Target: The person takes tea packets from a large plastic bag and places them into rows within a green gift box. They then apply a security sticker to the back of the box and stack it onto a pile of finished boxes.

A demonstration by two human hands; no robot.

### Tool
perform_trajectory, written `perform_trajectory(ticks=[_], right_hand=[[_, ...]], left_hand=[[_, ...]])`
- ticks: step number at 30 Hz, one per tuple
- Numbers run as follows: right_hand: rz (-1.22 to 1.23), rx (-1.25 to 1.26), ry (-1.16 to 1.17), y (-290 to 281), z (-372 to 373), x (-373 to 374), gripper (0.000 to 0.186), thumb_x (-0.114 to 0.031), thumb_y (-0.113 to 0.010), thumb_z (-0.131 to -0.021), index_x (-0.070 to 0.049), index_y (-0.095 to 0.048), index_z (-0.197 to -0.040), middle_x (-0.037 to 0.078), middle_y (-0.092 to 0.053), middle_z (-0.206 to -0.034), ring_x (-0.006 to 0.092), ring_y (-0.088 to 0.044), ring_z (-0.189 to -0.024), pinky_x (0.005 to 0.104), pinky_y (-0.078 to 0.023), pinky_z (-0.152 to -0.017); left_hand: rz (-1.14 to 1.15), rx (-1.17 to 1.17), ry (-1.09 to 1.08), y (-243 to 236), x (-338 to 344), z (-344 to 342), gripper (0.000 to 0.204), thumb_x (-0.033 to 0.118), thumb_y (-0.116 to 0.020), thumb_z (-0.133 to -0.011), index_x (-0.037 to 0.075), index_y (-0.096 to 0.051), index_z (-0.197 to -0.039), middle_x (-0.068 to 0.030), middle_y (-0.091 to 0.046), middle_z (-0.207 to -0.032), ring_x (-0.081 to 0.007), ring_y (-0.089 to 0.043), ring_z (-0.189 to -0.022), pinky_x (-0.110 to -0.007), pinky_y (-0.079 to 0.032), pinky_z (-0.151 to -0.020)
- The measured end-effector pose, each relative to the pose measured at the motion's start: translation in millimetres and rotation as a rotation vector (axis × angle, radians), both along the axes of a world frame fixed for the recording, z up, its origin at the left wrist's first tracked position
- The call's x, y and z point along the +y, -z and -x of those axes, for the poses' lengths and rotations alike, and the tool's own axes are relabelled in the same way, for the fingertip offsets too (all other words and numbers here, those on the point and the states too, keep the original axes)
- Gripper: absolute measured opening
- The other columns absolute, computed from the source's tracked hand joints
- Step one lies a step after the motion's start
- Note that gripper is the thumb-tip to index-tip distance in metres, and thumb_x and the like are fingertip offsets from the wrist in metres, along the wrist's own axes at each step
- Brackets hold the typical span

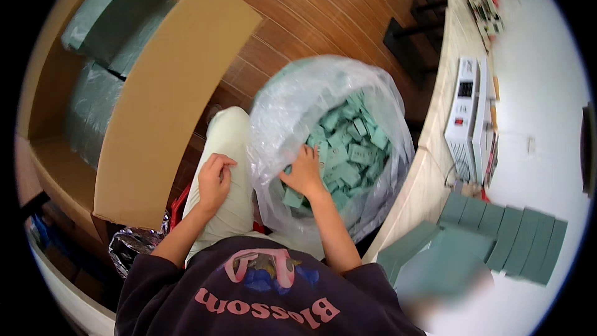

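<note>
A clear plastic bag (267, 112), standing on the floor in front of me, holds several small green card pieces (339, 152). My right hand (303, 171) reaches into it, its fingers apart and touching the pieces at the near left of the pile; I see nothing clearly gripped. Outside the bag, my left hand (212, 182) rests on my left thigh (225, 137), fingers loosely bent and apart, with nothing in it.
An open cardboard box (168, 87) with plastic-wrapped green packs (93, 112) is at my left. At my right, a cloth-edged table (532, 149) carries a white machine (466, 118) and stacked green boxes (522, 242). Black metal legs (410, 43) stand beyond the bag on the wooden floor (311, 6).
</note>
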State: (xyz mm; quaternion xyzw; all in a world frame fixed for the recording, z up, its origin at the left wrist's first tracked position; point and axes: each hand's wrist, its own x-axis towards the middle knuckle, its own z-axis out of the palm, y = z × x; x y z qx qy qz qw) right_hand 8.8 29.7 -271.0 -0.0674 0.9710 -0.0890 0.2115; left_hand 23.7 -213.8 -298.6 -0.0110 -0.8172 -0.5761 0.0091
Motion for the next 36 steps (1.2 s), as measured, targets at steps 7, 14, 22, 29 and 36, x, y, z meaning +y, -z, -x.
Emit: perform_trajectory(ticks=[7,14,22,29,36], right_hand=[[0.158,0.321,0.382,4,-111,9,0.035,-0.013,-0.067,-0.078,-0.005,-0.054,-0.109,0.016,-0.052,-0.118,0.0360,-0.048,-0.114,0.0497,-0.033,-0.105],[0.390,0.532,0.988,0,-152,40,0.036,-0.021,-0.067,-0.083,-0.001,-0.054,-0.110,0.019,-0.055,-0.112,0.0380,-0.052,-0.107,0.0434,-0.043,-0.090],[0.200,0.324,1.130,-1,-156,29,0.067,-0.032,-0.071,-0.077,-0.001,-0.045,-0.129,0.021,-0.052,-0.119,0.0387,-0.053,-0.108,0.0450,-0.045,-0.089],[0.848,0.517,1.249,-38,-156,19,0.055,-0.016,-0.065,-0.081,-0.001,-0.045,-0.130,0.018,-0.056,-0.119,0.0318,-0.057,-0.106,0.0379,-0.046,-0.090],[0.768,0.607,0.834,-51,-159,-6,0.036,-0.024,-0.062,-0.089,-0.003,-0.057,-0.118,0.016,-0.055,-0.118,0.0312,-0.054,-0.106,0.0374,-0.043,-0.090]], left_hand=[[0.012,0.004,0.057,0,1,-4,0.017,-0.009,-0.050,-0.085,0.001,-0.061,-0.093,-0.0086,-0.058,-0.088,-0.0169,-0.055,-0.074,-0.026,-0.043,-0.062],[-0.072,0.126,0.034,-9,13,-5,0.016,-0.005,-0.048,-0.090,0.000,-0.056,-0.102,-0.0077,-0.056,-0.096,-0.0159,-0.052,-0.086,-0.026,-0.042,-0.077],[-0.257,0.133,0.399,-66,94,-30,0.014,-0.004,-0.053,-0.088,-0.001,-0.055,-0.101,-0.0106,-0.056,-0.098,-0.0178,-0.055,-0.089,-0.027,-0.044,-0.079],[-0.478,-0.817,0.533,-52,144,-53,0.049,0.030,-0.054,-0.096,0.007,-0.033,-0.135,-0.0105,-0.050,-0.126,-0.0224,-0.050,-0.117,-0.037,-0.042,-0.099],[-0.706,-0.950,0.465,-76,153,-42,0.074,0.031,-0.064,-0.091,0.008,-0.017,-0.144,-0.0137,-0.049,-0.126,-0.0230,-0.047,-0.118,-0.036,-0.039,-0.100]])
